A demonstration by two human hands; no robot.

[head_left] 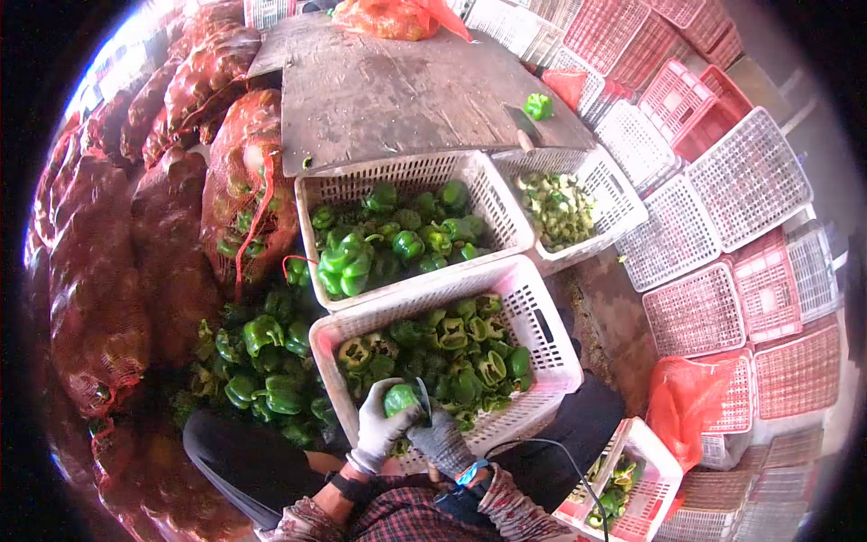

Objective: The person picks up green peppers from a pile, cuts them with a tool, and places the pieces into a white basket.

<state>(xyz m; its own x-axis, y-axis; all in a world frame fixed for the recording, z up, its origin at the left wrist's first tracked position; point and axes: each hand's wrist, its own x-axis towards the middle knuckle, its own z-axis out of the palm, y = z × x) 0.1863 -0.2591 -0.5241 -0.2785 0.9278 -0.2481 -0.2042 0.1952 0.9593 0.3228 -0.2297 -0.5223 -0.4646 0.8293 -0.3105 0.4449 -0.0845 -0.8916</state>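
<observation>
My left hand (pixel 377 430), in a whitish glove, is closed around a green bell pepper (pixel 400 399). In my right hand (pixel 440 441), gloved in grey, is a knife whose blade (pixel 424 395) stands against the pepper's right side. Both hands are over the near rim of a white crate (pixel 553 372) holding cut green pepper halves (pixel 492 369). Past it, a second white crate (pixel 411 280) contains whole green peppers (pixel 345 260). Most of the knife handle is hidden by my fingers.
Loose green peppers (pixel 275 361) lie on the left, beside full red mesh sacks (pixel 99 289). A smaller crate (pixel 623 221) holds pale pepper cores (pixel 553 212). On the board (pixel 388 99) lie a cleaver (pixel 521 126) and one pepper (pixel 538 107). Stacked crates (pixel 750 181) line the right.
</observation>
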